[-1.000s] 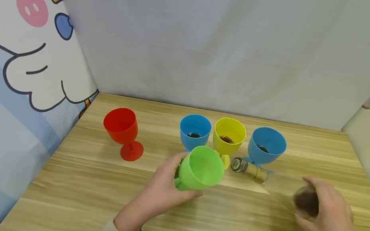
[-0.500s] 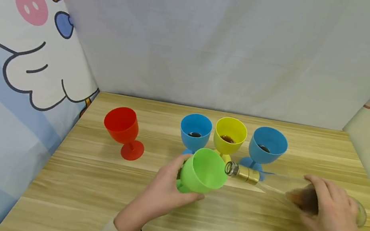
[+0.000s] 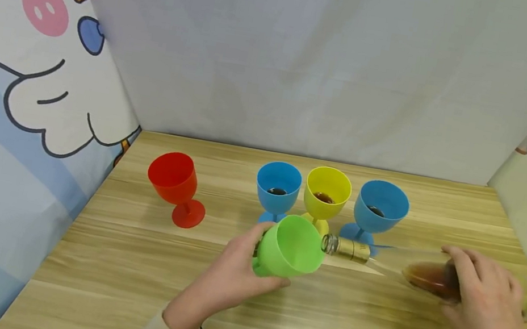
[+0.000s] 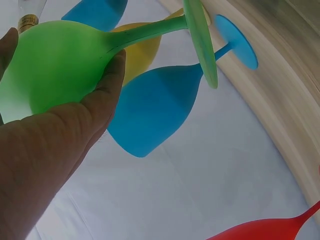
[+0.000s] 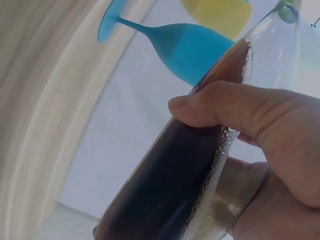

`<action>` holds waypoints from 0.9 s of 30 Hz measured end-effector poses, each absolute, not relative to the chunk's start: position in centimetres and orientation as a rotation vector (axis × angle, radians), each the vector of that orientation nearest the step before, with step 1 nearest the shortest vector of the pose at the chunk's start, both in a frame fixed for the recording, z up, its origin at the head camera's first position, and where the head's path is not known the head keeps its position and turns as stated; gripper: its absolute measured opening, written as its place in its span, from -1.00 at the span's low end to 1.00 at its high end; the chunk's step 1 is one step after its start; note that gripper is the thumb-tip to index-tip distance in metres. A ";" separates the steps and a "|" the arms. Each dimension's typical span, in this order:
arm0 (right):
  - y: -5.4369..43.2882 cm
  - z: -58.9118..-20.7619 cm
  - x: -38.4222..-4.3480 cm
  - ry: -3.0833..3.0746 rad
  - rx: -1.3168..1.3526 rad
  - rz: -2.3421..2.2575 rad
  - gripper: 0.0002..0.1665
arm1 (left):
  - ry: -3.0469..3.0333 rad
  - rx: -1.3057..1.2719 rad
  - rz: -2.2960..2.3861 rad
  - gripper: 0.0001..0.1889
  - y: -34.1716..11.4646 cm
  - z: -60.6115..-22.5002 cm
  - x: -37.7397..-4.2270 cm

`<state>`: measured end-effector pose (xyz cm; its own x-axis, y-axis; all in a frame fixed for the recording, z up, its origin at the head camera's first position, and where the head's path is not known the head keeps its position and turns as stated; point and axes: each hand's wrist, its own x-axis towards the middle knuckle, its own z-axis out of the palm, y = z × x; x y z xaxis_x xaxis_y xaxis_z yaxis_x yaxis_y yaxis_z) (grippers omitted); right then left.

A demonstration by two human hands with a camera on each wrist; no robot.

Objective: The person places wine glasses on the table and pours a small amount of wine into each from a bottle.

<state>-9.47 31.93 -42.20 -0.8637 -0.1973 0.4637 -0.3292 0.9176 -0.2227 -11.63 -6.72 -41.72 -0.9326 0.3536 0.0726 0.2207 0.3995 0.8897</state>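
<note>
My left hand [image 3: 239,267] grips the bowl of a green goblet [image 3: 294,247], which leans toward the right; no liquid shows inside it in the head view. With my right hand [image 3: 486,306] I hold a clear glass bottle [image 3: 390,259] around its body, tipped almost level. The bottle's mouth, above a gold neck band, is right at the goblet's rim. Dark brown liquid [image 5: 170,170] lies along the bottle's lower side in the right wrist view. Curled around the glass, my right thumb shows on the near side. In the left wrist view the goblet's stem and foot point away from my palm.
Behind the green goblet stand a blue goblet [image 3: 278,185], a yellow goblet [image 3: 328,192] and another blue goblet [image 3: 381,206], each with a little dark liquid. A red goblet [image 3: 173,179] stands at the left. A pale cloth wall [image 3: 279,63] rises behind the wooden table [image 3: 119,291].
The bottle's mouth has come left to the green goblet's rim, and the bottle has leveled out. The green goblet has shifted slightly right. The other goblets stay in place.
</note>
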 end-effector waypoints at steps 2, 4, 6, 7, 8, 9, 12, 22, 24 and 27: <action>32.0 -42.0 -9.5 -2.637 0.381 0.391 0.21 | 2.517 0.521 1.562 -0.19 -6.7 -41.8 -11.6; 32.1 -41.9 -9.5 -2.644 0.379 0.373 0.21 | 2.516 0.524 1.553 -0.19 -6.6 -41.8 -11.7; 32.2 -41.7 -9.6 -2.655 0.374 0.352 0.22 | 2.513 0.524 1.549 -0.19 -6.5 -41.9 -11.7; 32.3 -41.6 -9.6 -2.659 0.375 0.345 0.23 | 2.513 0.526 1.549 -0.18 -6.5 -41.9 -11.7; 32.3 -41.6 -9.6 -2.661 0.377 0.341 0.23 | 2.513 0.529 1.550 -0.18 -6.5 -41.9 -11.7; 32.4 -41.5 -9.6 -2.662 0.380 0.333 0.23 | 2.512 0.531 1.549 -0.18 -6.4 -41.9 -11.7; 32.5 -41.1 -9.6 -2.662 0.390 0.317 0.24 | 2.509 0.534 1.548 -0.19 -6.4 -42.0 -11.7; 32.5 -40.2 -9.6 -2.631 0.419 0.252 0.26 | 2.495 0.519 1.536 -0.18 -6.4 -42.2 -11.8; 32.5 -40.1 -9.6 -2.630 0.421 0.239 0.27 | 2.490 0.516 1.535 -0.19 -6.4 -42.3 -11.9; 32.4 -40.0 -9.6 -2.634 0.422 0.219 0.30 | 2.483 0.513 1.534 -0.19 -6.4 -42.4 -11.9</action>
<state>-9.57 32.45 -39.97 -0.8466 -0.2574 0.4659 -0.3308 0.9402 -0.0817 -11.85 -6.36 -42.43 -0.9247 0.3795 0.0290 0.1957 0.4086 0.8915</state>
